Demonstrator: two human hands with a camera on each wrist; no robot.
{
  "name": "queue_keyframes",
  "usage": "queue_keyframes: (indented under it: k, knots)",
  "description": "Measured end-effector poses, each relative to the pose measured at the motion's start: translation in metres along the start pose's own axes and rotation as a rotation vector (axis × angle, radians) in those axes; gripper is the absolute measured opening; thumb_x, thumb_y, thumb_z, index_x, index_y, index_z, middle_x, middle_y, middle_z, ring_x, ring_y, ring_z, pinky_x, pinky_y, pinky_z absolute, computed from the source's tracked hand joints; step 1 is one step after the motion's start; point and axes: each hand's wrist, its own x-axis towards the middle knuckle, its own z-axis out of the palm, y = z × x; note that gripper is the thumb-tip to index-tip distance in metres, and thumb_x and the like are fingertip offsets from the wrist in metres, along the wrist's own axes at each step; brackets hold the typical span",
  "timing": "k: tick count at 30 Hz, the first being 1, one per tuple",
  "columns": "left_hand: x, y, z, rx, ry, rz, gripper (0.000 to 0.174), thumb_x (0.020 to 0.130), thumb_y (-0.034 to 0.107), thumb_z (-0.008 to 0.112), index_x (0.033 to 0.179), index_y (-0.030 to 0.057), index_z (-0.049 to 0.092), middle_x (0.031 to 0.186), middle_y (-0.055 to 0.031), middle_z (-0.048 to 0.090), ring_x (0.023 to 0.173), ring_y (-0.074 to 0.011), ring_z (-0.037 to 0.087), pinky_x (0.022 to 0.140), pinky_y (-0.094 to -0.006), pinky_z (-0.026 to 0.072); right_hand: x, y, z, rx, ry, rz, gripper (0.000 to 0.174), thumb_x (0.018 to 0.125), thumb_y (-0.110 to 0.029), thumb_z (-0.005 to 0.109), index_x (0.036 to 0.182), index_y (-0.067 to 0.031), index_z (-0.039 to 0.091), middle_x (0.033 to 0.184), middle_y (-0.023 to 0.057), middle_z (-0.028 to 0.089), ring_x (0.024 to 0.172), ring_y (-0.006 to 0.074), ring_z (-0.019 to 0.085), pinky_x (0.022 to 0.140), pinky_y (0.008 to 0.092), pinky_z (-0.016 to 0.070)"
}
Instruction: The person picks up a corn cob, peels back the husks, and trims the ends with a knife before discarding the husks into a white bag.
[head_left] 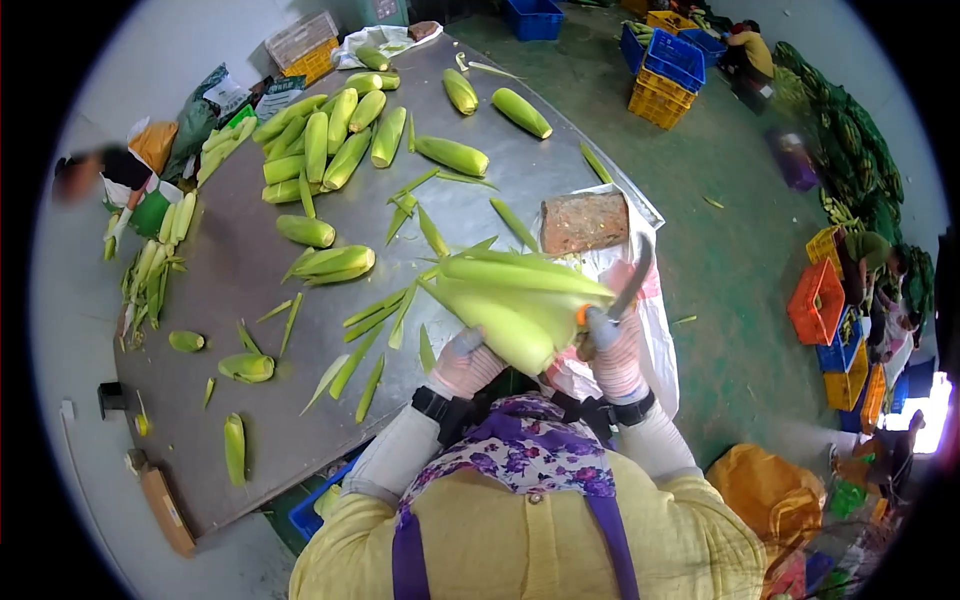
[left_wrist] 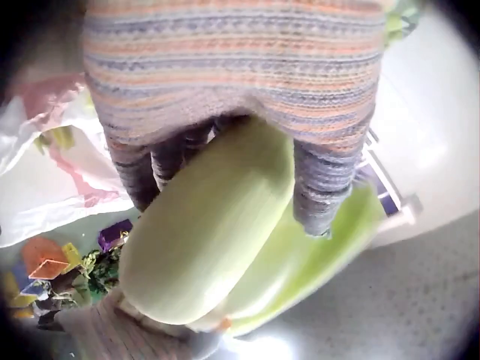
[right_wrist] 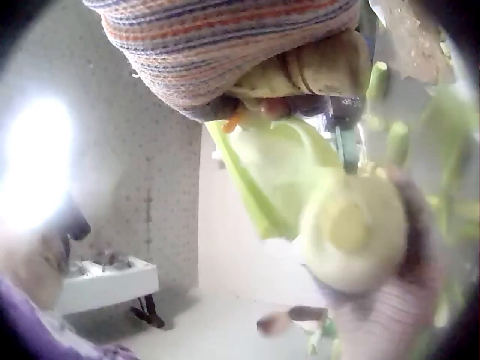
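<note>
Cob: one, part-husked, held above the near right edge of the worktop, just in front of the body.
Axis: diagonal; cut butt near right at the hands, tip and loosened leaves fanning far left.
Left hand: gloved, fingers wrapped round the cob's near end from below.
Right hand: gloved, fingers closed on one knife, blade slanting up toward the far right, just beside the butt.
Head view only: whole worktop, the knife blade, both forearms.
Left wrist view only: striped glove fingers curled over the smooth pale cob, a green leaf hanging beneath.
Right wrist view only: round cut face of the butt; blurred, blade edge hard to make out.
Loose cobs: roughly twenty, most piled at the far left; exact count unclear.
Husk strips: many, scattered mid-worktop.
Block: one, reddish, at the right edge on a white bag.
Floor, right: blue, yellow and orange crates.
</note>
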Motion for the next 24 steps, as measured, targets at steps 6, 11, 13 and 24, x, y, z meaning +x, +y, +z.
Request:
queue_keyframes:
  k: [6,11,13,24]
  knots:
    - [0.003,-0.002,-0.037,0.204,0.128,0.095,0.068,0.076,0.007,0.081,0.134,0.0041,0.046,0.130,-0.0202,0.057,0.123,-0.0429,0.055,0.110,-0.0560,0.0421,0.028,0.006,-0.085,-0.174,0.127,-0.045,0.040,0.088,-0.029,0.066,0.116,-0.0003,0.065,0.086,0.0039,0.069,0.079,0.0136,0.064,0.069,0.0278,0.0511]
    - [0.001,0.003,-0.024,0.366,0.207,0.131,0.060,0.077,0.004,0.078,0.131,0.0042,0.050,0.122,-0.0153,0.061,0.117,-0.0316,0.061,0.105,-0.0521,0.0480,0.051,0.070,-0.129,-1.031,0.163,-0.315,0.037,0.084,-0.023,0.073,0.112,0.0007,0.068,0.093,0.0171,0.070,0.079,0.0228,0.066,0.074,0.0329,0.0526]
    - [-0.002,-0.002,-0.023,0.295,0.201,0.114,0.055,0.082,0.008,0.075,0.131,0.0046,0.051,0.122,-0.0136,0.062,0.116,-0.0286,0.061,0.103,-0.0500,0.0495,0.033,0.045,-0.091,-0.671,-0.048,-0.097,0.042,0.084,-0.022,0.075,0.116,0.0039,0.066,0.098,0.0131,0.070,0.086,0.0170,0.067,0.077,0.0299,0.0526]
    - [-0.026,-0.004,0.009,0.602,0.215,0.095,0.074,0.085,0.031,0.076,0.144,0.0031,0.041,0.130,-0.0099,0.059,0.121,-0.0234,0.058,0.104,-0.0400,0.0484,0.026,0.002,0.024,-0.243,-0.614,0.233,0.045,0.081,-0.023,0.076,0.117,0.0016,0.066,0.097,0.0102,0.070,0.085,0.0135,0.063,0.077,0.0293,0.0516]
